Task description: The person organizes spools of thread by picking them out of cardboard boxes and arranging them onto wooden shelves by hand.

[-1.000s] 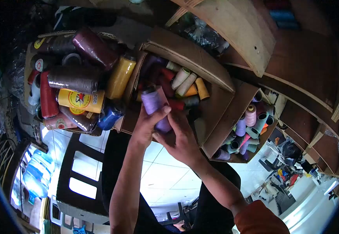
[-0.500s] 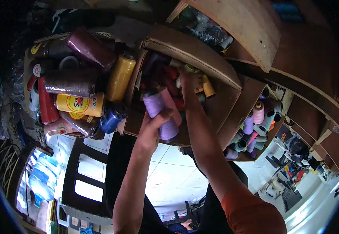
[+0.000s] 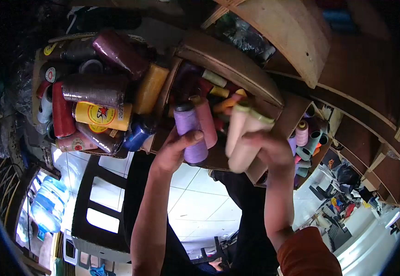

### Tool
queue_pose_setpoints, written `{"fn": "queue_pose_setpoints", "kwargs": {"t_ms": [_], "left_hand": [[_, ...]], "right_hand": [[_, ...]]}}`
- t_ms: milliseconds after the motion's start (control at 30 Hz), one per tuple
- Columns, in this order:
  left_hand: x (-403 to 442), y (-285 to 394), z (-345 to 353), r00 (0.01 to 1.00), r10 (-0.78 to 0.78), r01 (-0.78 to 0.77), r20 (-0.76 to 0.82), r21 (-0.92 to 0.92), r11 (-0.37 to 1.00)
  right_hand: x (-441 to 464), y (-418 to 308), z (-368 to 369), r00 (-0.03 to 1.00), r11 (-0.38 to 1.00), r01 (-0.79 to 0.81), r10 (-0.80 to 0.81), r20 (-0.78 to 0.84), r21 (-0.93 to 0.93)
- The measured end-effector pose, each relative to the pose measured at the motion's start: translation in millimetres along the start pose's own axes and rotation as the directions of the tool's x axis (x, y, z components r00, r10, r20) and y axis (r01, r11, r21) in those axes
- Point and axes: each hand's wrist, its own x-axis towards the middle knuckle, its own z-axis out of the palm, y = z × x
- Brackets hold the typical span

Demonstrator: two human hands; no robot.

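Observation:
My left hand point(image 3: 170, 154) is closed around a purple thread spool point(image 3: 191, 126), its thumb across the front. A pink thread spool point(image 3: 206, 120) stands right behind the purple one, apparently in the same grip. To the right, my right hand point(image 3: 276, 149) grips a pair of pale cream thread spools point(image 3: 241, 131) with greenish ends, slightly blurred by motion. Both hands are over the front of the middle cardboard box point(image 3: 232, 57). Inside it lie a yellow spool point(image 3: 219, 92), an orange spool point(image 3: 226, 105) and dark red ones, partly in shadow.
A box on the left is heaped with wrapped thread cones, among them a yellow labelled cone point(image 3: 103, 116). Another box on the right holds several spools, including a pink one point(image 3: 302, 133). A dark slotted stool point(image 3: 101, 198) and a water bottle point(image 3: 50, 204) stand below left.
My right hand has come out of the middle box toward me and to the right, bringing the cream spools. My left hand keeps the purple spool, now tilted more upright.

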Motion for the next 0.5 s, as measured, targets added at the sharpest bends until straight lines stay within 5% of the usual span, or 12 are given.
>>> {"fn": "queue_pose_setpoints", "kwargs": {"t_ms": [133,333,500], "left_hand": [[-1,-13,2,1.0,0.012,-0.016,-0.024,-0.16,0.987],[-3,-14,2,0.985,0.083,-0.016,0.151,-0.395,0.918],[-1,-15,16,0.987,0.149,-0.098,0.057,-0.518,0.85]], "right_hand": [[-9,4,37,0.995,0.94,0.048,-0.015,0.101,-0.337],[-27,1,44,0.996,0.995,0.079,-0.081,0.023,0.065],[-31,-9,40,0.997,0.941,0.076,-0.068,-0.036,0.33]]}}
